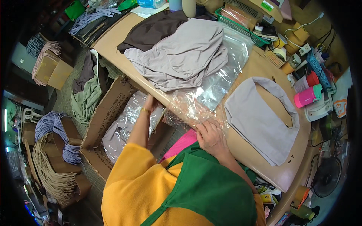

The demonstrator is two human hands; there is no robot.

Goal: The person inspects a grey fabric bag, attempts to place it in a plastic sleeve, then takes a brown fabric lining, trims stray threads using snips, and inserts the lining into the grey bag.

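My left hand reaches down past the table edge into an open cardboard box. Its fingers are mostly hidden by the edge and by clear plastic. Below it, greyish-mauve garments in clear plastic bags fill the box. My right hand lies at the front edge of the table with fingers stretched out over a crumpled clear plastic bag. Flat clear bags lie beyond it, partly under a heap of pale mauve fabric. To the right, a folded pale grey fabric loop rests on the table.
Dark brown cloth lies at the table's far left. A green basket, tape rolls and a pink bottle line the far and right side. Bundled cords hang over boxes on the left floor.
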